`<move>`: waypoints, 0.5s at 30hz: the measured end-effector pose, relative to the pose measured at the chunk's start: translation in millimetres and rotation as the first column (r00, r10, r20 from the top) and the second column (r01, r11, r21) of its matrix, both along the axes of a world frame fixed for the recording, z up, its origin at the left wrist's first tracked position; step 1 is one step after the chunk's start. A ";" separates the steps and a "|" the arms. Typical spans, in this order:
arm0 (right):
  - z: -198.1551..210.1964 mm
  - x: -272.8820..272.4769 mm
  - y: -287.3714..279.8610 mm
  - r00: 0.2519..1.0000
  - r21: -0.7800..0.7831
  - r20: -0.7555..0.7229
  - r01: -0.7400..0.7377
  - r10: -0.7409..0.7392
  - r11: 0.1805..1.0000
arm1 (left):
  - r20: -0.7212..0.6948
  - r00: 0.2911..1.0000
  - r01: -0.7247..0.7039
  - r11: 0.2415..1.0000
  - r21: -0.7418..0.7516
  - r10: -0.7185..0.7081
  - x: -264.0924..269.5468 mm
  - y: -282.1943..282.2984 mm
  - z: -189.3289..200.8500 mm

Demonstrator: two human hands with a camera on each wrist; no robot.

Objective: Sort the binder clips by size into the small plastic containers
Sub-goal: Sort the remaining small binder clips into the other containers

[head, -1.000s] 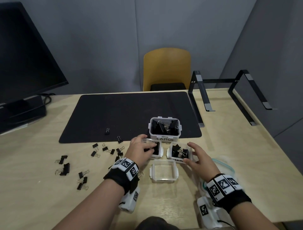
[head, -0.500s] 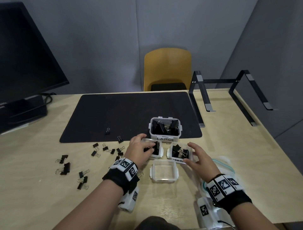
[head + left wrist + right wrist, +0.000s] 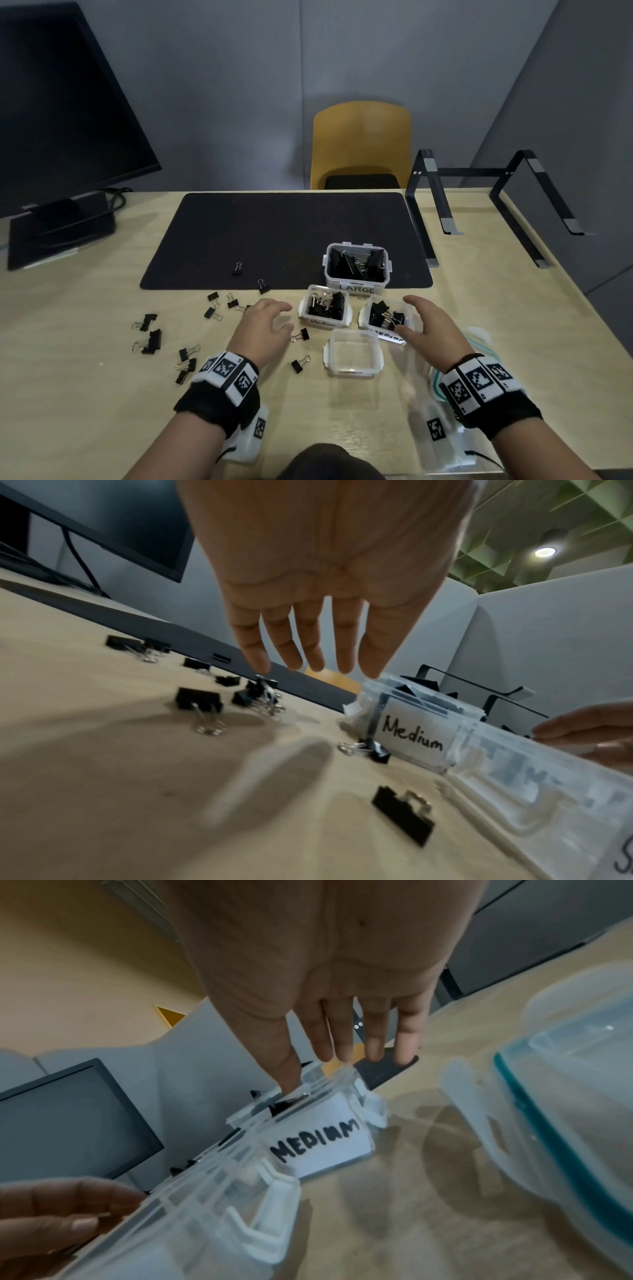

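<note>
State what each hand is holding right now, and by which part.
Nothing. The left hand hovers open beside the Medium container; the right hand is open by the other medium container.

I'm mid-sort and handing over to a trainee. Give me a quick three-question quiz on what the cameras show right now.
1. True or false: the tub marked LARGE stands on the black mat.
2. Multiple choice: the clear tub nearest the person holds A) large clips, B) small clips, C) nothing.
3. Fill in: both tubs beside the hands, the left tub and the right tub, carry labels reading ____.

Key
1. True; it sits at the mat's near right corner.
2. C; loose clips still lie on the table.
3. Medium. The left hand and right hand are spread and hold nothing.
</note>
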State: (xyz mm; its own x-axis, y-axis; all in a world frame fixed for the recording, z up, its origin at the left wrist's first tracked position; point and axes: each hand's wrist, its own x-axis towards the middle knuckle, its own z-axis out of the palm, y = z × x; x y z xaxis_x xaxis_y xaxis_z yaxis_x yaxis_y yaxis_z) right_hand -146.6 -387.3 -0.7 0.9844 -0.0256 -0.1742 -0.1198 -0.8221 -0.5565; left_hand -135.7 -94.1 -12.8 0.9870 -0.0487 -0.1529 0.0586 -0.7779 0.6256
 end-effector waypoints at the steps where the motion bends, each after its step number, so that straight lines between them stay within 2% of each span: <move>1: 2.2 -0.6 2.5 1.000 -0.021 0.020 0.001 -0.001 1.000 | -0.013 1.000 -0.003 1.000 0.014 0.003 -2.1 5.6 0.1; 5: 12.3 -6.5 18.8 0.989 -0.078 0.149 0.016 -0.004 0.997 | -0.045 0.999 0.026 0.997 0.076 -0.023 -8.6 23.6 0.9; 8: 20.7 -13.1 43.0 0.976 -0.004 0.218 -0.018 0.019 1.000 | -0.078 0.996 0.050 0.993 0.108 -0.041 -11.5 39.3 3.3; 12: 30.0 -27.4 85.7 0.977 0.101 0.192 -0.112 0.092 0.989 | -0.129 0.990 0.069 0.990 0.123 -0.053 -18.5 56.6 3.4; 15: 31.8 -35.7 118.0 0.981 0.123 0.138 -0.156 0.139 0.980 | -0.139 0.988 0.080 0.988 0.129 -0.062 -22.4 67.7 4.1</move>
